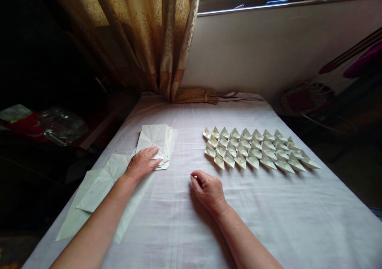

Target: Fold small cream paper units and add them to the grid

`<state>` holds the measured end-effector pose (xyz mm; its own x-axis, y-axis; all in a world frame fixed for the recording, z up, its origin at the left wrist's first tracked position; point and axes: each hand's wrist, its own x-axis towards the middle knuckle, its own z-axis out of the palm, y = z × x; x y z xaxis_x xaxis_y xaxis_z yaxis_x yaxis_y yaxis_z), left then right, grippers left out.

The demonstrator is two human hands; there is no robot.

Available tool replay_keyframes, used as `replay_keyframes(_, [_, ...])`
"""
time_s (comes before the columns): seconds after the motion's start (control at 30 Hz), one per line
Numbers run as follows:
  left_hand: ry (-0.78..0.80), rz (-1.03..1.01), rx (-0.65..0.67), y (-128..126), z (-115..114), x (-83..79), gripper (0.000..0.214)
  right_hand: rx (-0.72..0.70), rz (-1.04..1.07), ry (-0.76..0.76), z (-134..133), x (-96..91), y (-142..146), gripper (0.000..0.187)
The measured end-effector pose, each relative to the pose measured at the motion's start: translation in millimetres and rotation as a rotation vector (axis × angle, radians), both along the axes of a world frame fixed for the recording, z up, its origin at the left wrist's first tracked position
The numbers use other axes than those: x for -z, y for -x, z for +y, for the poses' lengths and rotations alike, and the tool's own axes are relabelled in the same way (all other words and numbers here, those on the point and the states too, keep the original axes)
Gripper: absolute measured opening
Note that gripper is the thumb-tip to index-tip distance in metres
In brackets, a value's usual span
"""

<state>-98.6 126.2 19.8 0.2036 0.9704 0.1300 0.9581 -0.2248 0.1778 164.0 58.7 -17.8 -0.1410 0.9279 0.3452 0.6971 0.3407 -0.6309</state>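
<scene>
My left hand lies over the lower left part of a stack of square paper sheets, its fingers stretched out and a little apart on the paper. The top sheet is white with crossing crease lines. Larger loose paper sheets, some creased, lie under and beside my left forearm. My right hand rests on the cloth to the right of the stack, curled shut with thumb and forefinger close together and nothing showing between them. Just beyond it, several folded paper boats stand in close rows, points upward.
A pale cloth covers the table. A gold curtain hangs down to its far edge, by a white wall and a window sill. At left, a clear plastic container sits in shadow. A round stool-like object stands at right.
</scene>
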Motion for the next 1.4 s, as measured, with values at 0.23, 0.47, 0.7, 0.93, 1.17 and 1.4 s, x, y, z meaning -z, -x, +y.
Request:
replay_keyframes(0.23, [-0.052,0.024,0.012,5,3,1.4,0.028,-0.001,-0.037,0.044,-1,-2.3,-1,0.015])
replay_keyframes(0.47, [-0.238,0.061,0.002,-16,-13,4.2,0.025,0.01,0.081,0.013,0,-1.6,0,0.022])
replay_keyframes(0.7, [-0.506,0.104,0.349,-75,-57,4.1,0.019,-0.078,0.088,-0.197,-8,-6.0,-1,0.043])
replay_keyframes(0.93, [-0.454,0.042,0.445,-92,-83,10.9,0.018,-0.16,-0.05,-0.256,-17,0.8,-10,0.02])
replay_keyframes(1.17, [-0.35,-0.031,0.446,-67,-92,17.1,0.018,-0.195,-0.079,-0.306,-21,-5.5,-21,0.016])
replay_keyframes(1.4, [-0.235,-0.208,0.436,-40,-94,21.8,0.029,-0.24,-0.033,-0.287,-35,-11.3,-28,0.014])
